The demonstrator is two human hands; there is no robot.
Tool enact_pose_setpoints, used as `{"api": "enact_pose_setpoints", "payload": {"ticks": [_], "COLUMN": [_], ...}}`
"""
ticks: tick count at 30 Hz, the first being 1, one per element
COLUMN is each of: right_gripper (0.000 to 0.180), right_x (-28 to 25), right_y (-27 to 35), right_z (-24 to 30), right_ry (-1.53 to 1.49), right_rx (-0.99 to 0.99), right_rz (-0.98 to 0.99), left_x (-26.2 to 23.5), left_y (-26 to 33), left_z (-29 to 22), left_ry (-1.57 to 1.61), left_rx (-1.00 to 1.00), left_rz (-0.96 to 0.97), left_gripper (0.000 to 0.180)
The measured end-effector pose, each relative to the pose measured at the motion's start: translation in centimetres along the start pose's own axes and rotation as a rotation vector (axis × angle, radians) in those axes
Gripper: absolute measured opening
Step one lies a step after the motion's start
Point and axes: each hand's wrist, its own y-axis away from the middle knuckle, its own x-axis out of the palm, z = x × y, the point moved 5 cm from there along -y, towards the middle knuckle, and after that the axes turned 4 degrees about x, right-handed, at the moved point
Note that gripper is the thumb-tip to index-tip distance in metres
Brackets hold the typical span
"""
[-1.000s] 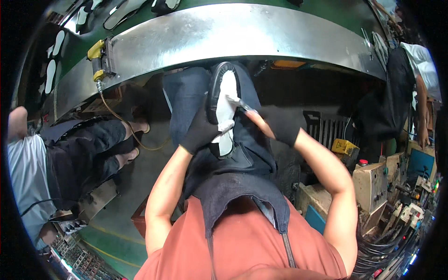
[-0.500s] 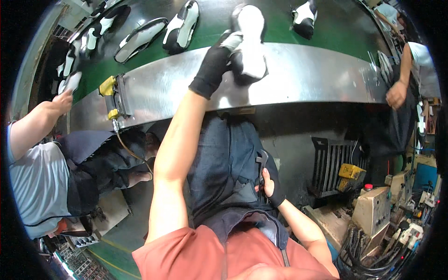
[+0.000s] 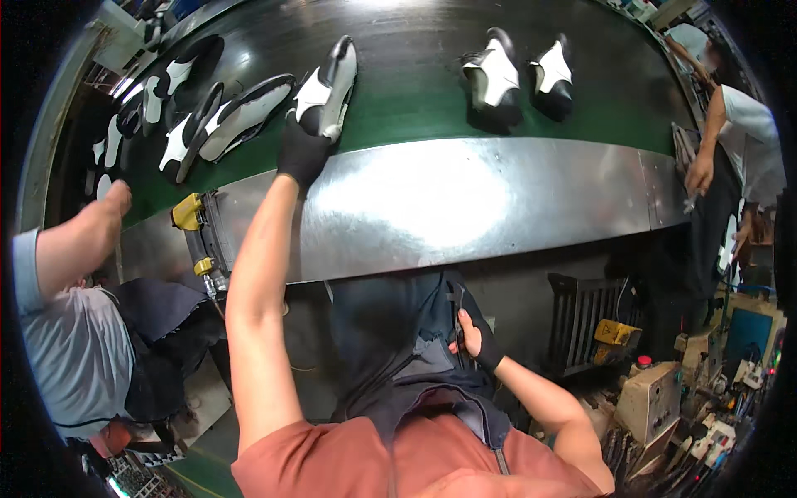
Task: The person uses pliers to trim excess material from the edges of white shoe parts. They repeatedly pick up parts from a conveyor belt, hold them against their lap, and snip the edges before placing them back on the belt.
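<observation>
Shoes (image 3: 329, 87) — black with white panels (image 3: 312, 94), the soles (image 3: 344, 76) pale grey. Left glove (image 3: 303, 155) and right glove (image 3: 488, 344) are plain black. Belt (image 3: 407, 124) green, bench (image 3: 556, 195) silver — nailer (image 3: 191, 216) yellow and black. Shirt (image 3: 324, 452) coral red, apron (image 3: 378, 402) dark navy; box (image 3: 616, 334) yellow, knob (image 3: 643, 362) red.

Glare whitens the metal ledge (image 3: 564, 195), which bows with fisheye distortion.

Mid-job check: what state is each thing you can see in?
Left hand: gloved, at the near end of a shoe; grip hidden.
Right hand: closed on a metal tool by the lap.
Metal tool: held; open or shut unclear.
Shoe: on its side on the green surface, pale underside facing right.
Two shoes farther right: resting apart, unheld.
Yellow tool: lying on the metal ledge, hose connected.
Red button: pressed or not, unclear.
</observation>
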Motion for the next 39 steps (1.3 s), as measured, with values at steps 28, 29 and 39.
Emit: {"api": "enact_pose_setpoints", "payload": {"ticks": [28, 29, 39], "right_gripper": [0.047, 0.046, 0.05], "right_x": [7.0, 7.2, 5.9], "right_y": [15.8, 14.9, 16.6], "right_z": [1.4, 1.8, 4.1], "right_ry": [-0.007, -0.166, 0.032], "right_rx": [-0.512, -0.48, -0.267], "right_rz": [0.36, 0.383, 0.479], "left_x": [0.9, 0.9, -1.3], "left_y": [30.6, 30.7, 33.5], "left_z": [-8.6, -8.9, -12.4], "left_ry": [0.568, 0.641, 0.599], "left_rx": [0.352, 0.314, 0.332], "left_rz": [0.409, 0.403, 0.274], "left_gripper": [0.052, 0.052, 0.023]}}
